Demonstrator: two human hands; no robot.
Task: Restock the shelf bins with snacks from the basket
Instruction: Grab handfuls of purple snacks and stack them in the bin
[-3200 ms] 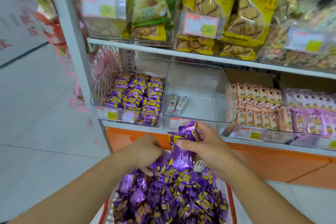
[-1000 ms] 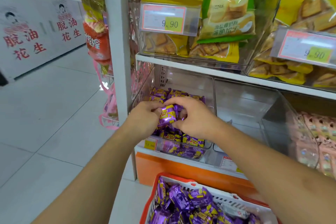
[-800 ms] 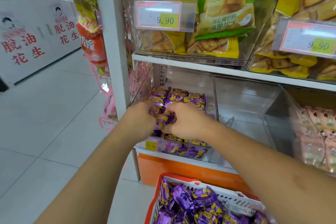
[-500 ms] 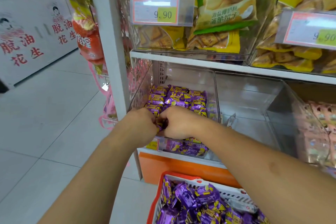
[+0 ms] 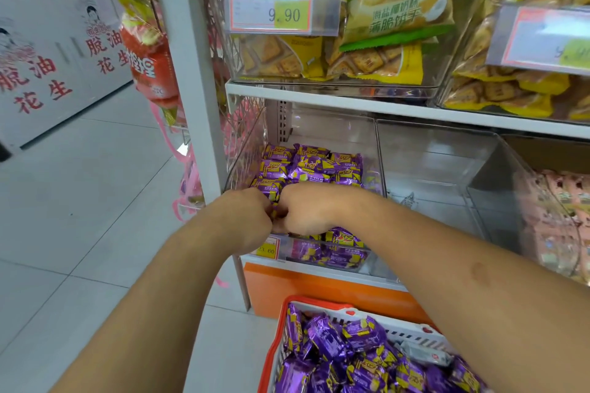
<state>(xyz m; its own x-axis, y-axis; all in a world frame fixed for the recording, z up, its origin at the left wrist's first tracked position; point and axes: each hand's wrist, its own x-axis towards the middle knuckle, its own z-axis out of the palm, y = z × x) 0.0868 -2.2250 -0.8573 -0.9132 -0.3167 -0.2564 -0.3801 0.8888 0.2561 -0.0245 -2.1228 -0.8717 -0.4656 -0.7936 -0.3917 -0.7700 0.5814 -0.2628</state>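
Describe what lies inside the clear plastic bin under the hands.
Purple foil snack packs fill the clear plastic bin. The left hand and right hand cover the middle packs.

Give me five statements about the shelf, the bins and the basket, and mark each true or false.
1. Both hands, left hand and right hand, are together over the bin of purple snacks. True.
2. The clear bin right of the purple one is packed full. False: it is nearly empty.
3. The red basket holds purple snack packs. True.
4. The price tag above the purple bin reads 5.50. False: it reads 9.90.
5. The upper shelf bin holds a green biscuit bag. True.
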